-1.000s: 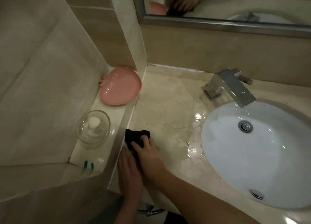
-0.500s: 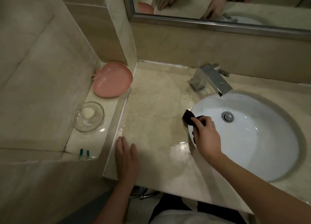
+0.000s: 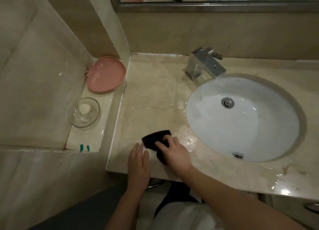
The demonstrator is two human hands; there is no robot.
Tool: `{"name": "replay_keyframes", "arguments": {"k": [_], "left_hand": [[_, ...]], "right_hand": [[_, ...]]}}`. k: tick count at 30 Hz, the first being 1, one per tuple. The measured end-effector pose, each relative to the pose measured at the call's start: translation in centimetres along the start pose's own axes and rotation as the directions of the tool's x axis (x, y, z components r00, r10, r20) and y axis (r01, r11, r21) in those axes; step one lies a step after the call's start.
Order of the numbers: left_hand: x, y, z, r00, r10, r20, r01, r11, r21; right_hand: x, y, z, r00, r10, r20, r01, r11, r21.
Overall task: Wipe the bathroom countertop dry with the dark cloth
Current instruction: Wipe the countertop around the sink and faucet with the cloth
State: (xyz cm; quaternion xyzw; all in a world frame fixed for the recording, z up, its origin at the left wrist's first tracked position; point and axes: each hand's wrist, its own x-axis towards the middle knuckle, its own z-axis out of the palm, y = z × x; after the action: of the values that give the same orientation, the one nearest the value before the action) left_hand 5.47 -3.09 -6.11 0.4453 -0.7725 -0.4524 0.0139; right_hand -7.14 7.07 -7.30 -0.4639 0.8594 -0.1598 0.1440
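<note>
The dark cloth (image 3: 153, 138) lies bunched on the beige marble countertop (image 3: 151, 91) near its front edge, left of the basin. My right hand (image 3: 174, 152) presses down on the cloth, fingers curled over it. My left hand (image 3: 139, 164) rests flat on the counter's front edge just left of the cloth, fingers together, holding nothing. Water puddles (image 3: 189, 138) glisten between the cloth and the basin rim, with smaller drops (image 3: 180, 104) further back.
A white oval basin (image 3: 241, 126) fills the counter's right part, a chrome faucet (image 3: 205, 64) behind it. On a lower side ledge sit a pink dish (image 3: 106, 74), a glass soap dish (image 3: 84, 111) and toothbrush tips (image 3: 84, 147). More water (image 3: 283, 183) shines at the front right.
My right hand has swept the cloth from the basin's left rim back to the front of the counter beside my left hand. The left hand has stayed in place.
</note>
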Motion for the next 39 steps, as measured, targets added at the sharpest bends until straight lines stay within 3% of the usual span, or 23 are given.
{"name": "replay_keyframes", "arguments": {"k": [5,8,11,15,19,23,31,35,37,39], "left_hand": [[-0.7,1.4,1.4,1.0,0.012,0.018,-0.012,1.0,-0.009],[-0.6,1.7,1.5,0.999,0.027,0.024,-0.027,1.0,-0.003],[-1.0,2.0,1.3,1.0,0.019,0.004,-0.019,0.999,-0.025],[-1.9,2.6,1.0,0.999,-0.043,0.033,0.047,0.992,-0.119],[-2.8,2.0,1.6,0.999,-0.044,0.031,0.047,0.994,-0.103],[-4.0,1.7,2.8,0.999,0.028,0.021,-0.027,0.998,-0.053],[-4.6,3.8,5.5,0.982,0.04,0.183,-0.03,0.998,-0.056],[-5.1,4.6,6.2,0.976,0.057,0.208,-0.054,0.998,-0.019],[-5.4,4.8,6.7,0.973,0.054,0.226,-0.057,0.998,0.009],[-6.0,5.2,7.4,0.972,0.053,0.228,-0.058,0.998,0.014]], "right_hand": [[0.1,8.7,-4.4,0.962,0.261,-0.082,-0.263,0.964,-0.021],[-0.2,10.4,-6.3,0.909,0.359,-0.21,-0.348,0.933,0.09],[-1.2,7.4,-6.5,0.907,0.292,-0.303,-0.247,0.952,0.178],[-2.3,0.5,-2.3,0.964,0.138,-0.227,-0.077,0.963,0.258],[-4.5,-1.3,1.4,0.998,-0.058,-0.017,0.059,0.992,0.109],[-6.5,2.7,0.4,0.993,-0.115,0.018,0.115,0.993,-0.014],[-8.1,13.1,-4.9,0.997,-0.003,-0.072,-0.005,0.993,-0.117],[-8.1,15.7,-7.5,0.969,0.173,-0.178,-0.175,0.984,0.003],[-9.7,15.8,-8.5,0.958,0.162,-0.238,-0.159,0.987,0.032],[-12.7,15.8,-8.5,0.974,0.048,-0.221,-0.046,0.999,0.014]]}}
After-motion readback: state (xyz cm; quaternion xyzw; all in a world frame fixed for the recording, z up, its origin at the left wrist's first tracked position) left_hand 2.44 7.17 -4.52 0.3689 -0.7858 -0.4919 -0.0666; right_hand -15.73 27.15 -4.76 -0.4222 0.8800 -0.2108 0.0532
